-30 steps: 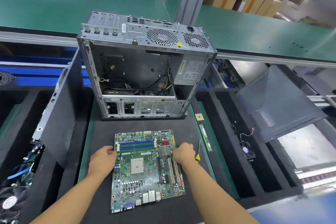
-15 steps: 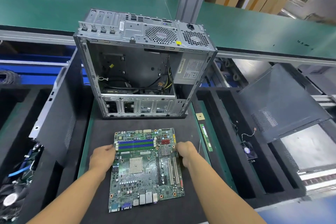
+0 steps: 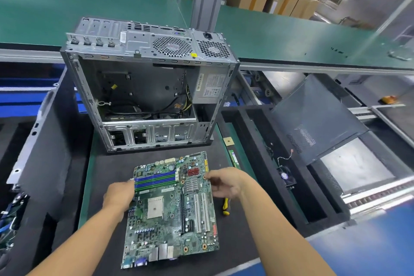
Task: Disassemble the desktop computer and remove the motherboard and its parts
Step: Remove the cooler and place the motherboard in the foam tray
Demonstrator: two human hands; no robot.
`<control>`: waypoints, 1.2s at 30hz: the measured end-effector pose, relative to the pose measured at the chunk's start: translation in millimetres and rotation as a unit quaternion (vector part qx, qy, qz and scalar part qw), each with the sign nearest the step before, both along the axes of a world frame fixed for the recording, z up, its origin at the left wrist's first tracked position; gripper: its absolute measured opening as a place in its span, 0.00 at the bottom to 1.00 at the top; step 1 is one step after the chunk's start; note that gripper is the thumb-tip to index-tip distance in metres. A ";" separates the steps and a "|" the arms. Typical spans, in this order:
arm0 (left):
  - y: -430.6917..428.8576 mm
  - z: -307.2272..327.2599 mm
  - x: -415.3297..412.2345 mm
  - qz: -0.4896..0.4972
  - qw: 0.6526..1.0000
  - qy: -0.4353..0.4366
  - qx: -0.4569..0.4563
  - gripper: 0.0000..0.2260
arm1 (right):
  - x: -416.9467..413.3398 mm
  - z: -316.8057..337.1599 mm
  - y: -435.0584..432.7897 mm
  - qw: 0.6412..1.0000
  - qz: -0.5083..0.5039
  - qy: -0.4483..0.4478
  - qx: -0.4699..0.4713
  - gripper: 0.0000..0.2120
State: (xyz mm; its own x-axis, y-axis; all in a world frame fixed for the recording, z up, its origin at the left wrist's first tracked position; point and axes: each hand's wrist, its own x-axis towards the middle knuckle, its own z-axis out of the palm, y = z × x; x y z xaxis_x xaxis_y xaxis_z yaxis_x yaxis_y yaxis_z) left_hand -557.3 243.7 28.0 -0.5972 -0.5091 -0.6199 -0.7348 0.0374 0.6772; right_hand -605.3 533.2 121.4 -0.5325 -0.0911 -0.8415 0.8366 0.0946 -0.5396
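The green rectangular motherboard (image 3: 172, 213) lies flat on the dark foam-covered counter (image 3: 107, 168), just in front of the open grey metal computer case (image 3: 147, 87). It has not shifted in the last second. It is already out of the chassis, so what remains is probably stripping its parts.

The small change is in your hands. Your left hand (image 3: 118, 195) stays at the board's left edge, by the end of the blue memory slots (image 3: 156, 180). Its fingers bend down over that edge, but I cannot tell whether they grip or only press.

Your right hand (image 3: 226, 182) has eased outward, so it now sits mostly off the board. Its fingers are curled, and thumb and forefinger pinch the right rim near the small silver heatsink (image 3: 191, 185). It now covers the shaft of the yellow-handled screwdriver (image 3: 225, 206), and only the handle shows.

Nothing has come off yet. You seem to be steadying the board before working the slot latches. A thin green memory stick (image 3: 234, 159) already lies to the right.
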 end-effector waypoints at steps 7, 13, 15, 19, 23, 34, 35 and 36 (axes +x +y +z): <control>33.9 10.0 -12.2 -0.032 0.999 0.014 0.040 0.15 | 11.3 62.8 12.9 0.991 0.070 0.108 0.022 0.07; 97.3 33.3 -34.3 -0.010 0.979 0.054 0.199 0.10 | 10.1 118.2 41.3 0.951 0.077 0.269 0.131 0.13; 120.4 41.4 -42.1 -0.027 0.968 0.079 0.235 0.10 | 8.3 137.2 58.3 0.934 0.085 0.302 0.171 0.16; 167.0 45.0 -60.5 -0.070 0.949 0.133 0.276 0.11 | -2.0 167.8 106.9 0.910 0.072 0.335 0.233 0.12; 216.8 38.8 -81.7 -0.114 0.944 0.135 0.279 0.14 | -21.9 176.9 158.8 0.884 0.049 0.359 0.296 0.09; 365.2 37.5 -183.5 -0.258 0.945 0.182 0.083 0.13 | -107.4 178.4 305.9 0.778 0.033 0.433 0.454 0.09; 375.5 35.1 -195.0 -0.308 0.933 0.185 0.017 0.12 | -115.7 180.5 316.2 0.769 0.043 0.435 0.466 0.09; 385.2 32.2 -206.4 -0.356 0.915 0.184 -0.050 0.11 | -123.6 182.5 324.8 0.761 0.052 0.438 0.475 0.08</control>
State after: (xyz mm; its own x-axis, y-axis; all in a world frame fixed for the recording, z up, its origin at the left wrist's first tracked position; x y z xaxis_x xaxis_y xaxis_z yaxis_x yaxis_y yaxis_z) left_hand -763.6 628.9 60.2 -0.9581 0.0464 -0.2825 -0.2242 0.4923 0.8411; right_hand -728.9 858.0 304.0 -0.9587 0.2578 0.1199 0.1570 0.8318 -0.5325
